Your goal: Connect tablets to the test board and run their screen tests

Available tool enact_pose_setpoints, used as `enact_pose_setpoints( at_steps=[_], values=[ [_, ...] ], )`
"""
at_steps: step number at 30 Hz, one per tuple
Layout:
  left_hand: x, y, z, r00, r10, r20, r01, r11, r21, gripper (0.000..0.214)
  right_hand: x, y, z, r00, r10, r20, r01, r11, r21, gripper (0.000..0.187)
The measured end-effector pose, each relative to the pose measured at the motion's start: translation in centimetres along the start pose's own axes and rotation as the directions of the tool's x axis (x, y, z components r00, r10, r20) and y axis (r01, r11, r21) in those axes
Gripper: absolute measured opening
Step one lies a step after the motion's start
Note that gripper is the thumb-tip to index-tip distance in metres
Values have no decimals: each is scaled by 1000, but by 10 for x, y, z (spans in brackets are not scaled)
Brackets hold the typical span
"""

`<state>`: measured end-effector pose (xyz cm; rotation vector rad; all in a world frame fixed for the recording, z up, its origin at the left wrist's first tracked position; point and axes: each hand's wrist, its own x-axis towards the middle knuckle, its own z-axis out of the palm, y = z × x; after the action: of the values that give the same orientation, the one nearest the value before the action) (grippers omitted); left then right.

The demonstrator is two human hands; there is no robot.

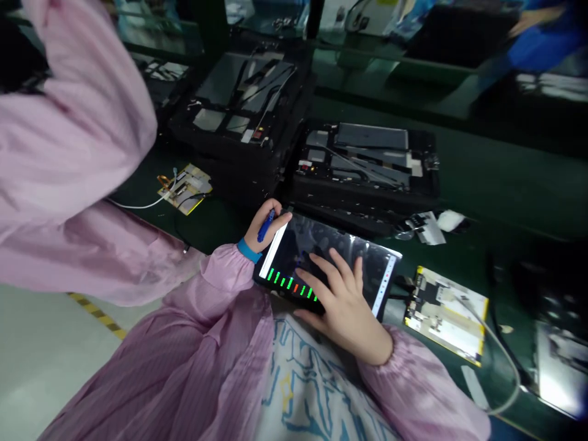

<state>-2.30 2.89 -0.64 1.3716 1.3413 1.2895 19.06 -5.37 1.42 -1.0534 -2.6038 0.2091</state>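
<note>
A tablet [340, 245] with a lit screen is tilted in front of my body, showing a row of green bars with one red among them. My left hand [263, 228] grips its left edge, thumb along the screen's corner. A blue pen [265, 226] is tucked in that same hand. Over the lower middle of the screen lies my right hand [346, 303], fingers spread and holding nothing; whether the fingertips touch the glass I cannot tell. Right of the tablet sits a circuit module with yellow edges [448, 315], a cable attached.
Behind the tablet stand two stacks of opened black device housings, a left stack [243, 98] and a right stack [367, 159]. Plastic scraps [429, 226] lie beside them. Another wired module [186, 188] is at left, near a co-worker's pink sleeve [92, 92].
</note>
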Motion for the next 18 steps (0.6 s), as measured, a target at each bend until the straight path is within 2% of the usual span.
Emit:
enact_pose_setpoints(
  at_steps=[5, 9, 14, 18],
  values=[
    [-2, 4, -1, 1000, -1, -1, 1, 999, -42, 42, 35, 32, -19, 996, 29, -82, -30, 1000, -5, 44],
    [-6, 2, -1, 999, 2, -53, -4, 999, -42, 44, 81, 52, -20, 998, 55, -26, -53, 997, 61, 41],
    [-8, -1, -1, 994, 27, -110, -26, 1000, 10, 43, 122, 48, -13, 992, 66, 105, -81, 986, 148, 30],
    [-8, -1, -3, 992, 54, -113, -52, 998, 22, 42, 135, 38, -9, 994, 58, 88, -72, 983, 172, 19]
  ],
)
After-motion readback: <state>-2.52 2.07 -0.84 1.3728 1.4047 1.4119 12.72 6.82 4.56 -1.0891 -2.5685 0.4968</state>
